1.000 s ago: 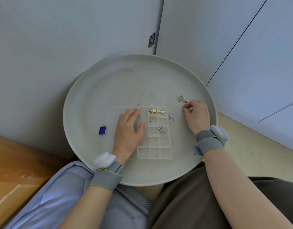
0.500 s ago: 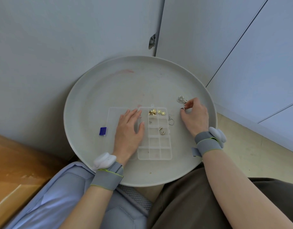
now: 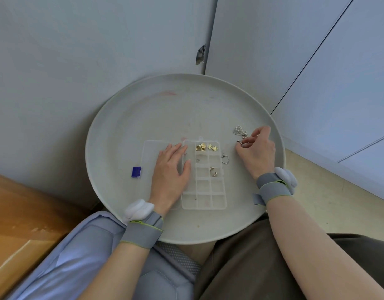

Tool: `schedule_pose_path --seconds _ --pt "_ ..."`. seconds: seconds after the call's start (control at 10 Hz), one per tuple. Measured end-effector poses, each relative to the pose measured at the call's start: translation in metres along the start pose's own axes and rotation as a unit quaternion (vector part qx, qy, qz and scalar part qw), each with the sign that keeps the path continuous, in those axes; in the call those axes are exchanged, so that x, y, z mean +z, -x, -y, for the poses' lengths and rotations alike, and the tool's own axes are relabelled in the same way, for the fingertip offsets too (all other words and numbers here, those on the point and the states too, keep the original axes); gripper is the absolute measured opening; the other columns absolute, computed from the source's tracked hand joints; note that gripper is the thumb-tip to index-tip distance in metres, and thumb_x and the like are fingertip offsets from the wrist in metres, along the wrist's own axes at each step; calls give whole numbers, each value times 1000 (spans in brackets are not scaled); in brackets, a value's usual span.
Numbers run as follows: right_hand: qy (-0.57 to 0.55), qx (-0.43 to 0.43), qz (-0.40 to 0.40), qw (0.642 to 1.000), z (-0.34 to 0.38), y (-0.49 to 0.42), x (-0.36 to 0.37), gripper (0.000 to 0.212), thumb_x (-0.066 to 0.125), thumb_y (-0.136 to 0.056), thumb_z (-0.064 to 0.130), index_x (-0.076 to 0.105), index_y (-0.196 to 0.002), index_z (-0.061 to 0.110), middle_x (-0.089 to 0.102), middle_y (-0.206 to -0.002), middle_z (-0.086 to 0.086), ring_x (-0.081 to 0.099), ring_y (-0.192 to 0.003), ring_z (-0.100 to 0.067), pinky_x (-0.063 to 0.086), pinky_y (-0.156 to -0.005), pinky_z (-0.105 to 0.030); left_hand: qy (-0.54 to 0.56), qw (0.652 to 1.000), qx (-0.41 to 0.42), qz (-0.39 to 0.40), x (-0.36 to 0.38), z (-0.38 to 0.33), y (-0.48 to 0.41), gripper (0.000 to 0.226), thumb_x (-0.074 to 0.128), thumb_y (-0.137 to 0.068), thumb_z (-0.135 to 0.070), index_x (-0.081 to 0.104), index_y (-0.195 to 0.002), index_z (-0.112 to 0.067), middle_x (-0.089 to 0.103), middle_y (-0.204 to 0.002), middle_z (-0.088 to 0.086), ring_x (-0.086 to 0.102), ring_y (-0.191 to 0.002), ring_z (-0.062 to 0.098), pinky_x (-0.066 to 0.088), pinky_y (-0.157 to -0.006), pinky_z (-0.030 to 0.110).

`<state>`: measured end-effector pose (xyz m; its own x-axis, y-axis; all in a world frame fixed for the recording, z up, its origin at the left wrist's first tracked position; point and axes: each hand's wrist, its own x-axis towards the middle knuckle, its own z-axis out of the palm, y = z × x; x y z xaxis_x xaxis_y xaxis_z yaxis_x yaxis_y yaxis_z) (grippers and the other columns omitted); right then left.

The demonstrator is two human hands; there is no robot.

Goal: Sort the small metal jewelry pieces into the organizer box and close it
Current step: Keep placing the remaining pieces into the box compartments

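I look down on a round pale grey tray [image 3: 130, 118] that carries a clear plastic organizer box [image 3: 204, 201], open, lying just below the tray's centre toward 6 o'clock. The box is shallow and see-through, divided into three columns and five rows, fifteen compartments in all. Its clear lid [image 3: 151, 149] lies folded flat at the box's 9 o'clock side. In the top row, the middle compartment holds a small heap of gold pieces [image 3: 201, 147], too tangled for me to count, and the right compartment holds two round gold discs [image 3: 212, 147]. One tiny silver bit [image 3: 198, 160] sits in the middle compartment of the second row, and some curved silver pieces [image 3: 213, 171] lie in the right compartment of the third row. One silver heart outline [image 3: 225, 159] lies on the tray, touching the box's right wall. A cluster of loose silver charms [image 3: 239, 131] sits at the tray's 2 o'clock; their number is unclear. The left hand [image 3: 169, 171] lies flat with fingers straight, resting across the lid and the box's left edge. The right hand [image 3: 257, 150], at 3 o'clock, has curled fingers, with thumb and forefinger pinching one small silver ring piece [image 3: 239, 142] just above the tray. One blue square [image 3: 136, 171] lies at 9 o'clock. Each wrist wears a grey strap [image 3: 143, 232] with a white pod.
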<state>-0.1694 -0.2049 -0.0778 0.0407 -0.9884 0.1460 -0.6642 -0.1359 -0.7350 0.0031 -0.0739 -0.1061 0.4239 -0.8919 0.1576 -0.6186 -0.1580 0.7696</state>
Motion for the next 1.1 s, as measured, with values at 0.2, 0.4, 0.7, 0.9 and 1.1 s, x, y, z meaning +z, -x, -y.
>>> schedule_pose_path --seconds 0.2,0.4,0.7,0.9,1.1 --pt "-64 -68 38 995 20 12 -7 46 73 -72 17 32 -94 21 70 -79 5 63 -74 -13 53 -75 -29 8 1000 -3 0 0 0 0 40 50 -94 -23 48 -134 -18 42 -144 -3 23 -141 13 16 -118 37" --pt "-3 -157 128 979 31 32 -1 50 72 -72 19 27 -94 22 68 -78 9 61 -73 -7 52 -70 -34 0 1000 3 -1 1 1 -1 40 51 -94 -23 49 -134 -18 43 -144 -2 24 -141 15 13 -119 36" --pt "98 -158 161 969 28 36 7 45 68 -73 26 27 -90 21 66 -77 13 56 -75 -14 51 -65 -39 5 1000 2 -6 2 3 -1 40 52 -94 -22 50 -133 -17 46 -142 0 28 -139 17 19 -117 40" --pt "107 -124 179 970 28 31 6 30 68 -71 28 43 -87 24 69 -79 14 56 -79 -16 48 -69 -34 3 1000 5 -5 2 3 -1 40 51 -94 -22 50 -133 -16 46 -142 1 28 -139 18 20 -116 41" --pt "144 -118 175 967 30 30 6 8 68 -73 29 62 -76 27 70 -83 10 61 -85 -17 50 -73 -32 -3 1000 7 -2 3 2 -2 40 51 -94 -22 49 -134 -17 45 -143 0 27 -139 17 16 -118 37"
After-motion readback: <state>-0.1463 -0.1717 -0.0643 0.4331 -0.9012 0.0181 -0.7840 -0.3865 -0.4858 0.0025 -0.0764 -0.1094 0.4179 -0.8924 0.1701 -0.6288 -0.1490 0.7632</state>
